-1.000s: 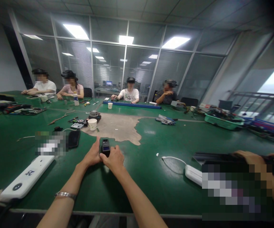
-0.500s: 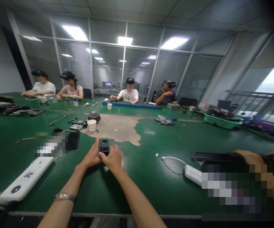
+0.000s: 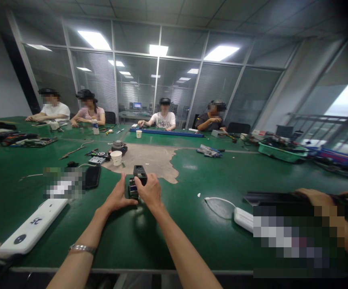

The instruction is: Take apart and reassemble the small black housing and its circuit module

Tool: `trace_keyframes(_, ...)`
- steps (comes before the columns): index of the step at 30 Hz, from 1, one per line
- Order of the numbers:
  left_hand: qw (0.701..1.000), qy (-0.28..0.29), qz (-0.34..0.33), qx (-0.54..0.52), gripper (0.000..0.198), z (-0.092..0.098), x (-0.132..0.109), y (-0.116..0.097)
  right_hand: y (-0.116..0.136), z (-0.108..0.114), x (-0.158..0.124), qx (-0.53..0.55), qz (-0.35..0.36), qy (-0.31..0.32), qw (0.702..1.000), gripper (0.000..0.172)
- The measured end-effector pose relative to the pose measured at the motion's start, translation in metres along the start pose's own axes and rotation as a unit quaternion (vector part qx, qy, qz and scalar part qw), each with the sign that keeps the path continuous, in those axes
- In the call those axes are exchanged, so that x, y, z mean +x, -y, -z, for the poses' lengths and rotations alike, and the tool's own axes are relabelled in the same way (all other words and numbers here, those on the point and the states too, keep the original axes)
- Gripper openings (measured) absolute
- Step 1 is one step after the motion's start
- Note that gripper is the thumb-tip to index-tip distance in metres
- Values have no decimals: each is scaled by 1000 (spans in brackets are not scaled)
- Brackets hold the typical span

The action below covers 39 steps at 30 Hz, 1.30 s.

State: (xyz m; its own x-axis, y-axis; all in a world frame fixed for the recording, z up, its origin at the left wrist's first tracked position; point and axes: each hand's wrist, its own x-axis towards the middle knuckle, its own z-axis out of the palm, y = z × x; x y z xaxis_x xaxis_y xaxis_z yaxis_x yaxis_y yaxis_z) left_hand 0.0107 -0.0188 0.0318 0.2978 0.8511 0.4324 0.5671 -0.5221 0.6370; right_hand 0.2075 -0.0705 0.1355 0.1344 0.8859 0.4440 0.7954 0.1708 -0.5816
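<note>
A small dark device body [image 3: 133,188] with a bluish panel stands between my hands, close above or on the green table. My left hand [image 3: 116,197] curves around its left and near side, thumb stretched along the bottom. My right hand [image 3: 150,193] grips a black rectangular cover [image 3: 140,172] with openings in it, tilted and partly lifted off the body. Whether cover and body still touch is hard to see. The right fingers hide part of both pieces.
A black phone [image 3: 92,176] and a white power strip [image 3: 35,226] lie to the left. Ahead stand a paper cup [image 3: 116,157] and loose electronic parts [image 3: 97,159]. At right are a white cable adapter [image 3: 243,218] and another person's hand [image 3: 315,198]. Several people sit across the table.
The black cover has come up and away to the right from the device body, in my right hand. My left hand has stayed nearly in place by the body.
</note>
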Motion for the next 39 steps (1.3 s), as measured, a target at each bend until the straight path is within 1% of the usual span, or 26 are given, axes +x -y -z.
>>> trace_keyframes(3, 1000, 5, 2, 10, 157, 1, 0, -1, -25, 16, 4, -13, -9, -22, 1000, 34)
trace_keyframes(5, 1000, 10, 3, 15, 156, 1, 0, 0, -44, 22, 2, -29, -21, -30, 999, 35)
trace_keyframes(9, 1000, 17, 0, 24, 155, 0, 1, 4, -77, 22, -9, -61, -43, -29, 997, 34)
trace_keyframes(12, 999, 22, 6, 28, 156, 0, 1, 6, -89, 20, -17, -71, -53, -14, 996, 33)
trace_keyframes(22, 999, 15, 9, 27, 154, 0, 0, 5, -92, 22, -29, -117, -78, 45, 989, 37)
trace_keyframes(25, 999, 12, 9, 28, 154, 0, 0, 5, -93, 24, -31, -126, -77, 37, 988, 43)
trace_keyframes(28, 1000, 7, 4, 27, 155, 0, 0, 4, -93, 25, -32, -132, -77, 20, 988, 54)
trace_keyframes(31, 999, 14, 5, 33, 155, 1, 0, 4, -94, 24, -32, -138, -82, 17, 987, 59)
trace_keyframes(34, 999, 20, 14, 36, 155, 1, 0, 3, -95, 23, -33, -142, -84, 24, 986, 56)
trace_keyframes(39, 999, 24, 3, 39, 154, 0, 0, 5, -95, 21, -32, -123, -72, 31, 989, 42)
